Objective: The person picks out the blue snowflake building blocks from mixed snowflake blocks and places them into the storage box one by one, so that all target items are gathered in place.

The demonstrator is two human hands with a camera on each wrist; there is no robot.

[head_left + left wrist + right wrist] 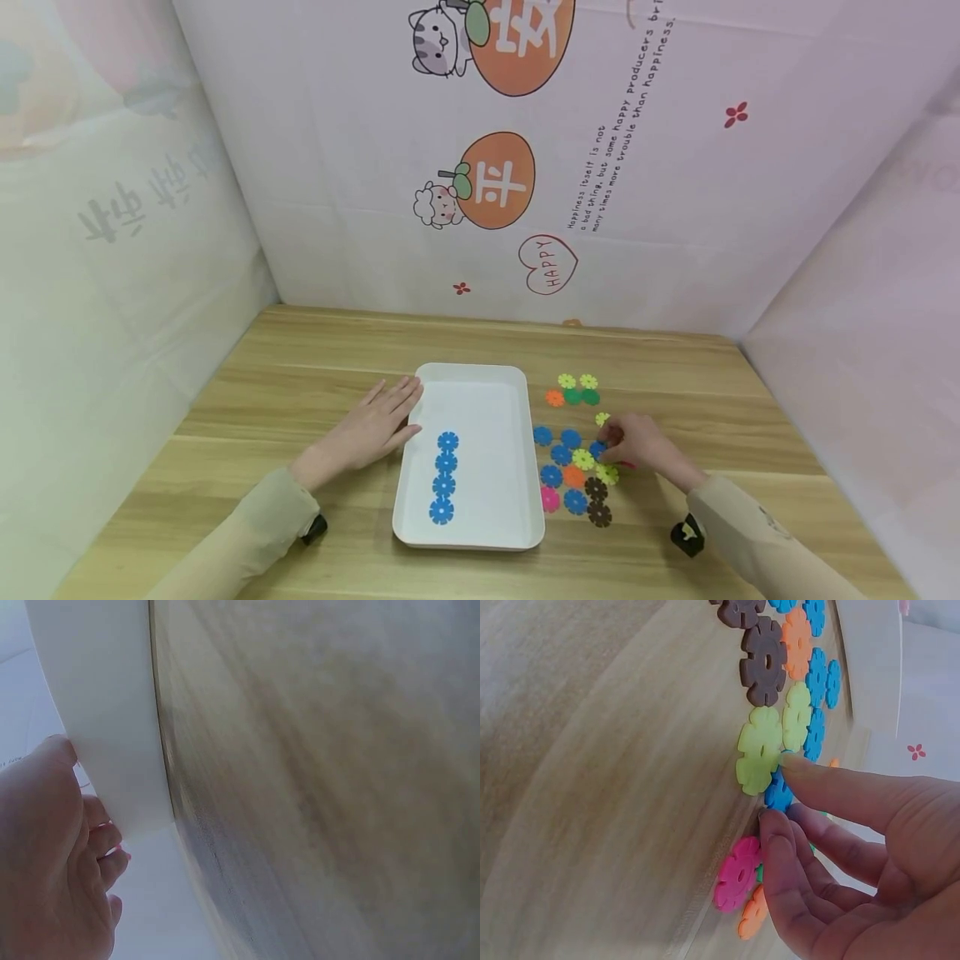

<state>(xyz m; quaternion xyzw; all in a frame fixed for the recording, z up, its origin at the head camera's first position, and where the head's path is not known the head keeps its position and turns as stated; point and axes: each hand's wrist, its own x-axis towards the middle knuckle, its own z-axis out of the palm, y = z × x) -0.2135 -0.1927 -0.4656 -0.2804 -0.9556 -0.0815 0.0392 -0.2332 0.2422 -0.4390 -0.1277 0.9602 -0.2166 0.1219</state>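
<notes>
In the head view a white tray (495, 467) lies on the wooden table, with a short column of blue notched plastic discs (444, 484) inside it. My left hand (372, 427) rests at the tray's left edge, its fingers extended over the rim; the left wrist view shows the fingertips against the tray's outer wall (124, 712). To the right of the tray, my right hand (647, 446) is among loose discs. Thumb and index finger pinch the edges of a blue disc (778, 791), which sits close to a yellow-green disc (760, 750).
Loose discs lie between tray and right hand: several blue, brown (599, 513), pink (550, 499), orange (573, 477) and yellow ones. Farther back are green discs (573, 397) and more yellow ones (567, 381). Printed white cloth (360, 208) walls stand behind and on both sides.
</notes>
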